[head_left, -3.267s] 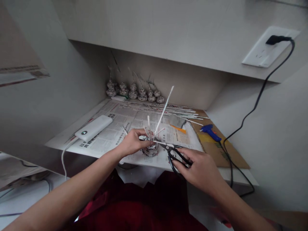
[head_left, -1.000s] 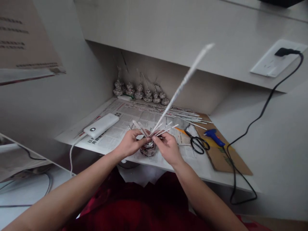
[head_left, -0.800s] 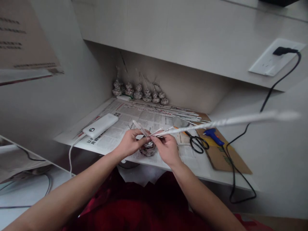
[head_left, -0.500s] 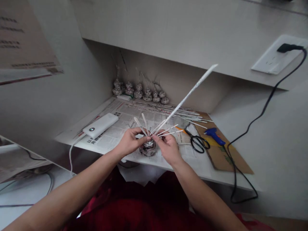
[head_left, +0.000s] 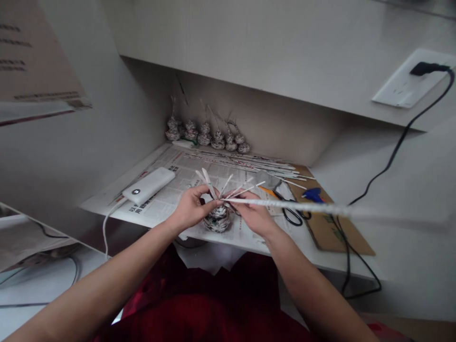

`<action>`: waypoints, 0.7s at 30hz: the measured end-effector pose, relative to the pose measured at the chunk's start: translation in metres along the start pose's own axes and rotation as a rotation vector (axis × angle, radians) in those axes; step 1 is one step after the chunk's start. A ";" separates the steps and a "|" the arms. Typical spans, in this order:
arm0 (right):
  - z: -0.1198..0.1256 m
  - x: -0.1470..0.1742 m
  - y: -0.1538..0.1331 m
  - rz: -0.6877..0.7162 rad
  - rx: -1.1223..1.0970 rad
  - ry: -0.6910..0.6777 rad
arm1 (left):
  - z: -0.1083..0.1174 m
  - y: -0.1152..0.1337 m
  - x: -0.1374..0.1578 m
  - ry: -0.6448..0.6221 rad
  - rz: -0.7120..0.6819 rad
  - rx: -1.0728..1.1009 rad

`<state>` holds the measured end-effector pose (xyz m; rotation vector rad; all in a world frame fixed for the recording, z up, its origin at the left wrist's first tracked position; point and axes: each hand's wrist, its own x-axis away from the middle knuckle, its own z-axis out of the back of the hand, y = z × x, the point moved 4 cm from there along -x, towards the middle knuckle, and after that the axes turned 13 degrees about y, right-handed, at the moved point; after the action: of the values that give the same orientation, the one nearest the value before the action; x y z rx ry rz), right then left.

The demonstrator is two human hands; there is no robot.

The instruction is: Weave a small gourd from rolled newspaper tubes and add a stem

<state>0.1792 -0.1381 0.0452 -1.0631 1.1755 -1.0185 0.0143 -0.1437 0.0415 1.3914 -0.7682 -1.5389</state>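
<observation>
Left hand (head_left: 192, 206) pinches the top of the woven paper piece (head_left: 216, 222), located just beyond its thumb, between both hands. Right hand (head_left: 254, 217) lies opposite, partly obscured by the long paper strip (head_left: 274, 204); its grip cannot be determined.

A rounded woven paper body (head_left: 216, 223) sits between the left hand (head_left: 192, 206) and the right hand (head_left: 254, 217), its short spokes (head_left: 207, 178) fanned upward; one long white strip (head_left: 285, 204) stretches, blurred, past the right hand.
</observation>
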 end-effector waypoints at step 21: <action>-0.003 -0.011 -0.002 -0.175 0.169 0.064 | -0.003 0.031 -0.007 -0.332 -0.283 -0.164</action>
<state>0.1749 -0.1283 0.0487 -1.0176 1.0400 -1.2737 0.0234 -0.1494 0.0718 1.1740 -0.6401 -2.0415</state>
